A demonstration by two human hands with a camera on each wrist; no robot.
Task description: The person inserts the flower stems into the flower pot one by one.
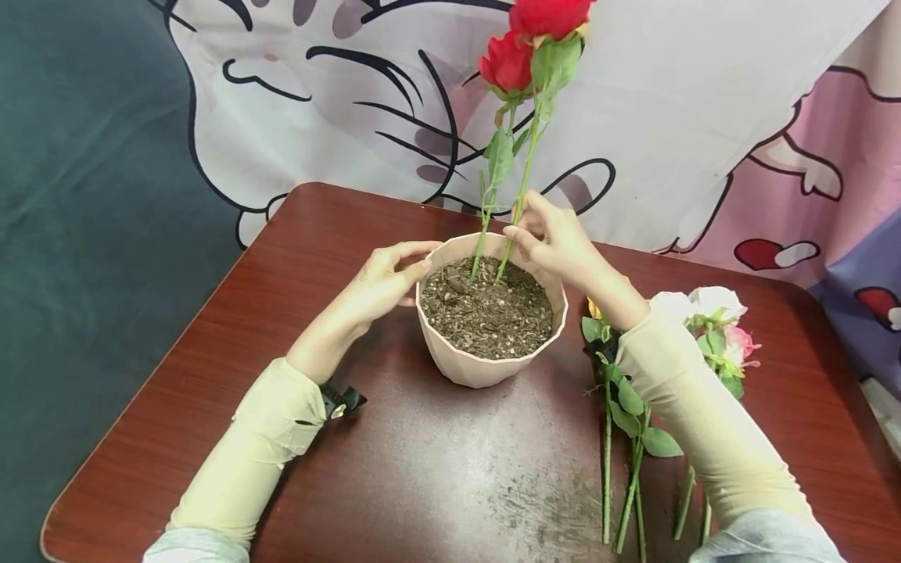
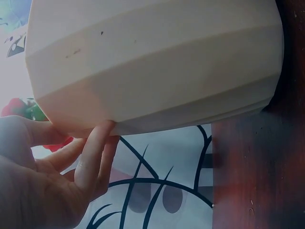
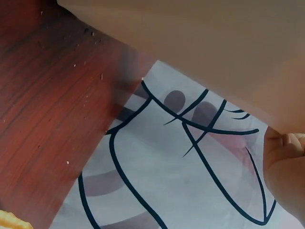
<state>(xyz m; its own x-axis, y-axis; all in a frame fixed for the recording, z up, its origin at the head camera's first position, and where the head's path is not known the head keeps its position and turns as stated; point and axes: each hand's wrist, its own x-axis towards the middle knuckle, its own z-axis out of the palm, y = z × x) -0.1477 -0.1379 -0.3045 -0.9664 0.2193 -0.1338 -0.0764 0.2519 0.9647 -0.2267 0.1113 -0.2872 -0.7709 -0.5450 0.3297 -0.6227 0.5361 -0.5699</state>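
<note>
A pale pink faceted flower pot (image 1: 486,371) stands on the table, filled with dark soil (image 1: 486,313). Two artificial red roses rise from the soil: a shorter rose (image 1: 507,62) on the left and a taller rose (image 1: 552,16) partly cut off by the frame's top. My right hand (image 1: 556,238) pinches the taller rose's green stem low down, just above the pot rim. At the pot's left side, my left hand (image 1: 387,281) holds the rim, its fingers (image 2: 93,157) against the outer wall. The right wrist view shows only part of my right hand (image 3: 288,167) beyond the pot.
Right of the pot, partly under my right forearm, lie green flower stems (image 1: 626,469) with leaves, a white flower (image 1: 714,303) and a pink flower (image 1: 739,344). Soil crumbs (image 1: 563,508) dot the brown table (image 1: 211,336). A cat-print curtain (image 1: 669,117) hangs behind.
</note>
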